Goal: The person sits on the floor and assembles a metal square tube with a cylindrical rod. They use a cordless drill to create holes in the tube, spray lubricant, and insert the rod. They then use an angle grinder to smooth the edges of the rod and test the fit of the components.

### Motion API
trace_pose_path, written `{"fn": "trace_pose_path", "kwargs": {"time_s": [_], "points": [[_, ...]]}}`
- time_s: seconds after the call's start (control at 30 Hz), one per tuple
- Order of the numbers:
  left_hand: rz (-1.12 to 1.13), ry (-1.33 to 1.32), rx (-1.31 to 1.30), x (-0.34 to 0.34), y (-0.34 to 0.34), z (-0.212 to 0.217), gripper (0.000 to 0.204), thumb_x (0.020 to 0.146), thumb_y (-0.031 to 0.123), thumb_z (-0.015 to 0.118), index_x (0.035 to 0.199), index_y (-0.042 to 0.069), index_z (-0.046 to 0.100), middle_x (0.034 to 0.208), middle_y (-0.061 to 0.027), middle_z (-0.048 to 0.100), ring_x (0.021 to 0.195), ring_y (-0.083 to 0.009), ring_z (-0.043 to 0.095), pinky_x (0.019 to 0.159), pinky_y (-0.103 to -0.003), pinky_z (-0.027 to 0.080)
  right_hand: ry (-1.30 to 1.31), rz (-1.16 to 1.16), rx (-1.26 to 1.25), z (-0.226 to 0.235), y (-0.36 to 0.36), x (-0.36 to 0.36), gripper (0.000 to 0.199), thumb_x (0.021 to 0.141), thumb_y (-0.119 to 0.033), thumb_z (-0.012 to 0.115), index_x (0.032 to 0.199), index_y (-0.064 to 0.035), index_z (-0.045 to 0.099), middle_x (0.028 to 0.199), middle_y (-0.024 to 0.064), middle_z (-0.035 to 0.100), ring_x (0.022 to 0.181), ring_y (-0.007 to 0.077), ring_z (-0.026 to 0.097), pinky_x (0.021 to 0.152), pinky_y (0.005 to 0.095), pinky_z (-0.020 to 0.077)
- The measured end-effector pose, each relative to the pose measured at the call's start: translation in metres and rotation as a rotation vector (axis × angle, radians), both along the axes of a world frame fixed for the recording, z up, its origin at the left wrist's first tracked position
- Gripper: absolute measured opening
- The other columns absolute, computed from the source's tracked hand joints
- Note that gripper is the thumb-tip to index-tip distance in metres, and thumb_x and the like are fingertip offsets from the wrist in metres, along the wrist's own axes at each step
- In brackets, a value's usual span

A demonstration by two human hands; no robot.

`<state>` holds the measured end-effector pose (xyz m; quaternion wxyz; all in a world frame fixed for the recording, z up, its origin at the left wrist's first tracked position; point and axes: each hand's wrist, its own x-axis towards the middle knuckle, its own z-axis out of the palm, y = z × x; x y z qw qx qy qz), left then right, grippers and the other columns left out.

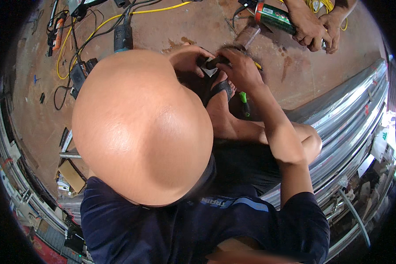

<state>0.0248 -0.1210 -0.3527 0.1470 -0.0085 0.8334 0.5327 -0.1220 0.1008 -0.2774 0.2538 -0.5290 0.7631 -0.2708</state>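
The person's left hand [187, 57] and right hand [242, 70] meet just above the sandalled foot [220, 105]. Between them sits a small dark tool [215, 62] with a scrap of white paper or tape [210, 71] under it. The right hand's fingers are curled tight around the dark tool; the left hand's fingers are bent in against its other end and the white scrap, though how firmly it grips cannot be told, since the head hides part of it. The tool looks short, black and blurred; its kind cannot be told.

Just right of the foot, a green-handled screwdriver [244, 103] lies on the brown floor [171, 26]. Further beyond the foot, another person's hands [314, 31] hold a green and red cylindrical can [275, 16]. Left of the foot, well apart, yellow and black cables [81, 33] trail over the floor. No open container shows its contents.
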Motion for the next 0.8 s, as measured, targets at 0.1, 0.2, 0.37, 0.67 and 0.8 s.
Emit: {"fn": "trace_pose_path", "kwargs": {"time_s": [0.1,0.2,0.37,0.67,0.8], "points": [[-0.030,-0.026,0.033,-0.001,-0.002,-0.002,0.074,0.072,0.010,0.101,0.141,0.015,0.076,0.133,-0.0117,0.081,0.122,-0.0291,0.078,0.105,-0.043,0.061,0.002,0.041,-0.062,-0.001,-0.002,-0.003,0.036,0.100,-0.021,0.080,0.133,-0.0098,0.073,0.120,0.0196,0.076,0.115,0.0453,0.073,0.097,0.0528,0.0590],[-0.064,-0.036,0.106,-0.002,-0.003,-0.012,0.079,0.076,-0.004,0.096,0.150,0.004,0.070,0.134,-0.0097,0.082,0.116,-0.0168,0.074,0.106,-0.036,0.060,0.001,0.074,-0.048,-0.002,0.000,-0.003,0.037,0.099,-0.020,0.080,0.134,-0.0107,0.073,0.119,0.0190,0.077,0.113,0.0446,0.074,0.096,0.0525,0.0601],[-0.076,-0.065,0.359,-0.005,-0.003,-0.025,0.077,0.076,-0.004,0.095,0.149,0.011,0.072,0.130,-0.0092,0.084,0.115,-0.0172,0.076,0.104,-0.037,0.060,0.009,0.026,-0.012,-0.003,0.004,0.002,0.038,0.098,-0.018,0.079,0.135,-0.0122,0.074,0.113,0.0179,0.077,0.109,0.0436,0.075,0.091,0.0521,0.0612],[-0.050,0.008,-0.031,-0.008,-0.008,0.002,0.071,0.073,0.015,0.101,0.140,0.018,0.077,0.125,-0.0093,0.084,0.113,-0.0279,0.080,0.101,-0.040,0.060,0.127,0.162,0.068,0.000,-0.006,-0.010,0.043,0.095,-0.017,0.081,0.137,-0.0144,0.075,0.113,0.0204,0.076,0.110,0.0433,0.076,0.095,0.0525,0.0614],[-0.062,-0.001,-0.033,-0.005,-0.008,0.015,0.072,0.074,0.016,0.102,0.142,0.020,0.077,0.124,-0.0086,0.085,0.111,-0.0271,0.081,0.100,-0.039,0.061,0.010,0.200,0.103,0.003,-0.011,-0.019,0.043,0.095,-0.016,0.082,0.137,-0.0137,0.076,0.119,0.0197,0.078,0.112,0.0426,0.076,0.097,0.0526,0.0611]]}}
